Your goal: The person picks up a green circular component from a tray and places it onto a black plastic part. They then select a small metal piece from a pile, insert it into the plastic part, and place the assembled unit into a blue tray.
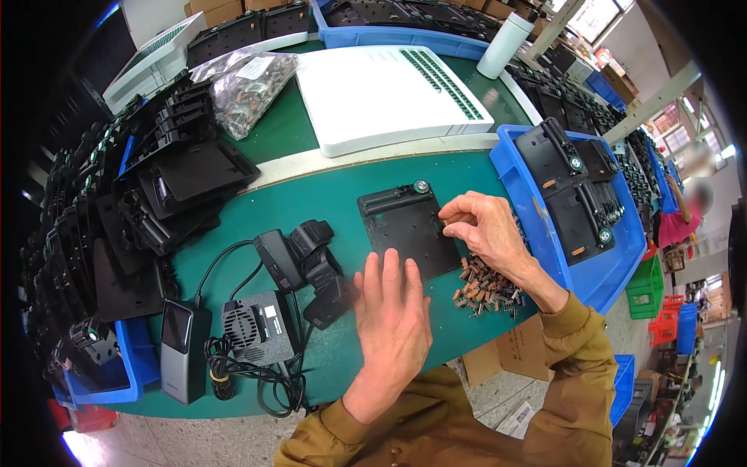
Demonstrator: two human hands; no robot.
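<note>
A flat black plastic panel [410, 229] lies on the green table in front of me. Along its far edge runs a rounded bar with a small round silvery-green piece at the right end. My left hand [393, 315] is open, its fingers stretched out at the panel's near edge. Over the panel's right side, my right hand [489, 233] is closed in a pinch; whatever is between thumb and forefinger is too small to make out. A heap of small orange-brown and dark parts [487, 288] lies beside and partly under my right hand.
At right, a blue bin [599, 272] holds several similar black panels. More black parts [167, 191] are stacked at left. Near my left hand lie black strapped devices [299, 261], a boxy unit with cables [261, 331] and a power bank [185, 350]. A white case [373, 97] stands behind.
</note>
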